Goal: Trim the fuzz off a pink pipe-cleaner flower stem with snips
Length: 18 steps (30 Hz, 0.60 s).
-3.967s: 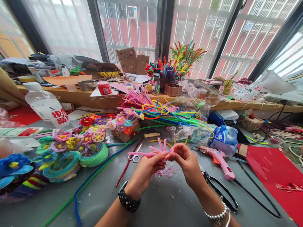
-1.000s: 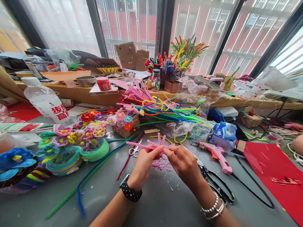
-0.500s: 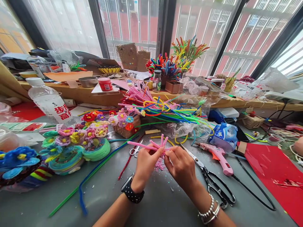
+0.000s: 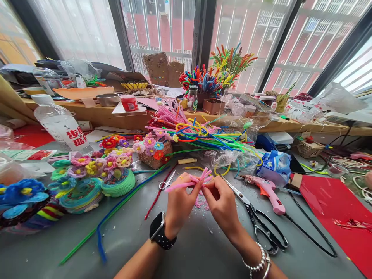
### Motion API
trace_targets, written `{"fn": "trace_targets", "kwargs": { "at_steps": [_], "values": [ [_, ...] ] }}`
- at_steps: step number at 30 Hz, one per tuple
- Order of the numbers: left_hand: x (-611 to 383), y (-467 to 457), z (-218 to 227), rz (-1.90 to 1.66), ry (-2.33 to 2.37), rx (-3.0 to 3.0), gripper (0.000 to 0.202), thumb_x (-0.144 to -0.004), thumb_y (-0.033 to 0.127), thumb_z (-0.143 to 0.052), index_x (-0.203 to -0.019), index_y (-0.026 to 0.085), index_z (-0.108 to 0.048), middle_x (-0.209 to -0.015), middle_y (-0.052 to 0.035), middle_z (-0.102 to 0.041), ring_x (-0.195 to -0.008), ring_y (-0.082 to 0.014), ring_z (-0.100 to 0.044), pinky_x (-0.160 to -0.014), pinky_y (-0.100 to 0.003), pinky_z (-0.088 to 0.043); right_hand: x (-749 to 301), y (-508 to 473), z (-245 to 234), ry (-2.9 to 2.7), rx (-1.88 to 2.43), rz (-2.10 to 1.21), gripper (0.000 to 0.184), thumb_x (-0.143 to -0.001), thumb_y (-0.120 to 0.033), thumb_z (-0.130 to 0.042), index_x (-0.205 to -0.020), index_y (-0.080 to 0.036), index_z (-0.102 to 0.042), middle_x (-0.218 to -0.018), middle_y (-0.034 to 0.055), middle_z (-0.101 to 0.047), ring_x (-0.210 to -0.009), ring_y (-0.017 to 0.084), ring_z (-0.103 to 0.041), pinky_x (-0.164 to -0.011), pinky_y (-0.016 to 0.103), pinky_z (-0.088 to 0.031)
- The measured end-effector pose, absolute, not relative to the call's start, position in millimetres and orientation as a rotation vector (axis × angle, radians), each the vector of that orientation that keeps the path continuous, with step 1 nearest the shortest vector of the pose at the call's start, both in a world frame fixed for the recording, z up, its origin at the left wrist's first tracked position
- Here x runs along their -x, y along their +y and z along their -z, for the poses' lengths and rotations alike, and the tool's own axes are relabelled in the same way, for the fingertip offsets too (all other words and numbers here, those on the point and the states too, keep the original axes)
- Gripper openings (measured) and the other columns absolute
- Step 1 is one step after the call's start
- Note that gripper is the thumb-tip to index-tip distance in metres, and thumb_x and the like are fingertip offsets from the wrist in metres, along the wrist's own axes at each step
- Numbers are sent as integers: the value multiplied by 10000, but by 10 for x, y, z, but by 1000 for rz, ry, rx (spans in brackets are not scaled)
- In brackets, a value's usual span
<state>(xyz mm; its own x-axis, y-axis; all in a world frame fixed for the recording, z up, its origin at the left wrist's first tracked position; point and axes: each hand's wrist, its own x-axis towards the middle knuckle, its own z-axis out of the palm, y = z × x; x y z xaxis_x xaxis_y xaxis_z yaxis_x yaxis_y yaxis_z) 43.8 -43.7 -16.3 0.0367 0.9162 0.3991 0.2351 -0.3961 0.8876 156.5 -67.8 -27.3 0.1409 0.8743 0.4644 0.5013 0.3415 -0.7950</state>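
Several pink pipe cleaners (image 4: pixel 207 174) are bunched between my two hands above the grey table. My left hand (image 4: pixel 182 202) pinches the bunch, and one long pink strand sticks out to its left. The fingertips of my right hand (image 4: pixel 221 201) meet the left ones and are closed on the same bunch. Pink fuzzy clippings (image 4: pixel 201 201) lie on the table just below. Small white scissors (image 4: pixel 166 183) rest to the left of my hands. Large black-handled scissors (image 4: pixel 252 213) lie open at the right, close to my right hand.
A pink glue gun (image 4: pixel 270 193) with a black cord lies right. Colourful pipe cleaners (image 4: pixel 209 133) are piled behind my hands. Fuzzy flower baskets (image 4: pixel 116 182) and a water bottle (image 4: pixel 64 126) stand left. A red sheet (image 4: pixel 334 217) covers the right side. Green and blue strands (image 4: pixel 122 207) stretch across the left.
Both hands have turned a little, and the pink strands have shifted with them. The long strand on the left now points lower. My left wrist has rolled, showing the watch face.
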Motion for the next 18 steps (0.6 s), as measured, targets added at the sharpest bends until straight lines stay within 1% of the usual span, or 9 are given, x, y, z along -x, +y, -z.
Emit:
{"fn": "trace_targets", "kwargs": {
  "at_steps": [2, 4, 6, 7, 9, 11, 14, 18],
  "values": [
    [-428, -446, 158, -1396, 1152, -1806, 98, -697, 243, -578, -641, 234, -657, -653, -22, -595, -653, -169, -515, -646, -252, -372, -1566, -664, 248, -1337, 1271, -780, 180, -744, -275, -510, -594, -177, -488, -572, -20, -452, -516, 108, -405, -478, 224, -329],
    [-414, -446, 161, -1373, 1149, -1906, 127, -724, 223, -545, -693, 241, -667, -664, -24, -588, -641, -162, -510, -626, -249, -369, -1582, -644, 233, -1174, 1230, -1085, 214, -708, -315, -541, -564, -176, -467, -504, -50, -392, -455, 88, -343, -438, 218, -281],
    [-402, -439, 168, -1348, 1158, -1957, 144, -735, 214, -529, -715, 236, -670, -675, -29, -589, -643, -161, -516, -621, -249, -371, -1607, -629, 226, -1089, 1205, -1240, 238, -689, -330, -554, -544, -177, -443, -459, -73, -328, -411, 71, -278, -411, 213, -230],
    [-398, -433, 171, -1336, 1157, -1956, 142, -734, 215, -530, -707, 231, -668, -675, -30, -593, -647, -162, -522, -626, -251, -375, -1618, -627, 224, -1107, 1204, -1237, 235, -694, -324, -552, -546, -176, -445, -461, -73, -331, -411, 70, -278, -411, 213, -229],
    [-397, -418, 168, -1316, 1151, -1896, 129, -729, 230, -541, -674, 218, -657, -675, -30, -609, -664, -167, -540, -645, -254, -387, -1632, -633, 220, -1254, 1226, -1062, 197, -716, -295, -543, -578, -168, -484, -523, -45, -414, -450, 80, -340, -433, 215, -273],
    [-400, -406, 155, -1292, 1144, -1776, 121, -722, 257, -553, -658, 203, -641, -684, -29, -628, -673, -170, -557, -651, -255, -401, -1635, -649, 223, -1442, 1258, -769, 136, -738, -256, -536, -639, -164, -529, -632, -10, -491, -502, 94, -399, -469, 223, -325],
    [-402, -392, 129, -1251, 1151, -1561, 132, -690, 296, -589, -648, 176, -626, -664, -26, -634, -639, -162, -562, -611, -245, -411, -1642, -666, 254, -1618, 1256, -386, 67, -772, -191, -506, -730, -171, -553, -724, 17, -531, -519, 101, -435, -489, 230, -372],
    [-390, -371, 132, -1092, 1051, -1175, 199, -620, 330, -646, -580, 138, -610, -551, -4, -570, -545, -117, -512, -541, -218, -388, -1716, -657, 333, -1880, 1081, 176, 135, -800, -106, -461, -856, -170, -565, -786, 57, -571, -671, 154, -514, -604, 264, -423]
  ]
}}
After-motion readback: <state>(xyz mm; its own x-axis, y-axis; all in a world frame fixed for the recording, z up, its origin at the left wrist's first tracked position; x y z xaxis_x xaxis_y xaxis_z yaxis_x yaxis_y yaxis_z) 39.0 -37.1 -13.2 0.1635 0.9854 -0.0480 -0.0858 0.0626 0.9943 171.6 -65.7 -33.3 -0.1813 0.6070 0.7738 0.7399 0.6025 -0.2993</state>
